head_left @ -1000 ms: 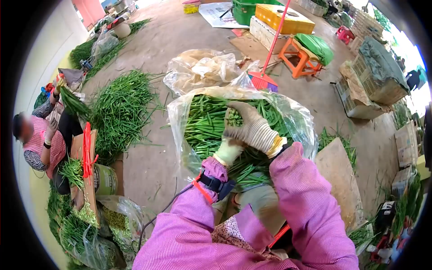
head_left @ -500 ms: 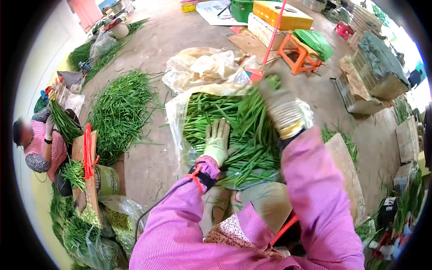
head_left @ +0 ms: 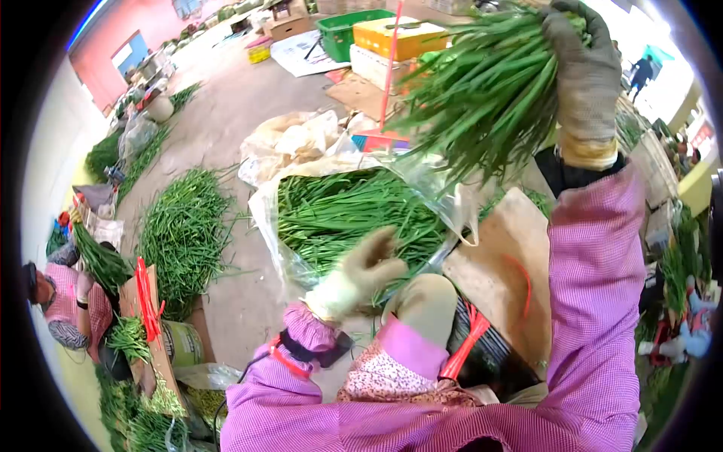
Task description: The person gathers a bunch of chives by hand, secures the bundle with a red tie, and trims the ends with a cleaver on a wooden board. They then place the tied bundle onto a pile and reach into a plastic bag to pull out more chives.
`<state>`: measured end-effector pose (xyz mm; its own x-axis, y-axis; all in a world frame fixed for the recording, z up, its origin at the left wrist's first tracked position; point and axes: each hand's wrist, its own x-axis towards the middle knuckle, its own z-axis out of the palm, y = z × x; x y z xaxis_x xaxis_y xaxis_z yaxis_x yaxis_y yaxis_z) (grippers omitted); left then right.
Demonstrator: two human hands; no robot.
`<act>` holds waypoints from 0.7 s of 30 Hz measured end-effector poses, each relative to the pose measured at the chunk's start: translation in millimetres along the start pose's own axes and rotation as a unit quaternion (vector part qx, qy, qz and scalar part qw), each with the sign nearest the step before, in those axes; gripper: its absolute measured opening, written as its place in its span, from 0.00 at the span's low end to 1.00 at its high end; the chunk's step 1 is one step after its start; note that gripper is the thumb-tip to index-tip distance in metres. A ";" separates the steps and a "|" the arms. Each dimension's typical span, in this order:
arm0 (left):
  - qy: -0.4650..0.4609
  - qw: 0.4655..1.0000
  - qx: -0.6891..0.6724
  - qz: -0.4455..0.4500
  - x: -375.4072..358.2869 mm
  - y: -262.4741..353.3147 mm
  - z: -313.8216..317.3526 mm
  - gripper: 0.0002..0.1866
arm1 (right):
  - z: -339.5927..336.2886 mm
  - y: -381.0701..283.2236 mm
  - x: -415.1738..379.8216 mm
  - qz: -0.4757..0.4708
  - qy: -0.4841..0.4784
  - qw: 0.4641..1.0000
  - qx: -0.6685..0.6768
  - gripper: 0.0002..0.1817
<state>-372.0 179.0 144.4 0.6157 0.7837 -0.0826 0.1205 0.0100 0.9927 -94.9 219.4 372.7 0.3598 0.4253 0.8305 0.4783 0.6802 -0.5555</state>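
Observation:
My right hand (head_left: 584, 83), in a grey-brown work glove with yellow bands at the wrist, is raised at the upper right. It is closed around a bunch of garlic chives (head_left: 493, 90), whose long leaves fan out to the left and down. My left hand (head_left: 360, 273), also gloved, hovers over the near edge of an opened plastic bag (head_left: 265, 218) with its fingers apart and nothing in them. Inside that bag lies a thick layer of garlic chives (head_left: 354, 215), the leaves running mostly crosswise.
A wooden board (head_left: 501, 279) and red strings (head_left: 467, 343) are by my right knee. Left lies a loose heap of chives (head_left: 184, 233). Beyond it a co-worker (head_left: 71, 297) sits holding a bunch. A crumpled plastic sheet (head_left: 290, 143), green crate (head_left: 350, 34) and yellow box (head_left: 399, 38) stand ahead.
My right hand has lifted the bunch of chives from above the bag up and to the right. My left hand has come off the chives toward me. The view has swung right.

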 end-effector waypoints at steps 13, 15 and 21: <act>-0.379 0.662 -0.608 -0.221 -66.6 -48.1 250.3 0.46 | -187.0 -138.5 -297.3 -0.237 -0.448 0.830 -0.233 0.15; -0.401 0.644 -0.600 -0.253 -76.1 -55.0 270.4 0.44 | -205.8 -152.9 -319.8 -0.202 -0.469 0.822 -0.252 0.14; -0.453 0.609 -0.570 -0.315 -89.6 -69.0 309.2 0.38 | -242.2 -190.6 -334.1 -0.028 -0.486 0.842 -0.233 0.23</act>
<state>-194.7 -83.9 56.0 0.9662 -0.2572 0.0198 0.2534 0.9609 0.1119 -112.2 -196.9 191.1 -0.3905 0.8422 0.3718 0.8166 0.5033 -0.2826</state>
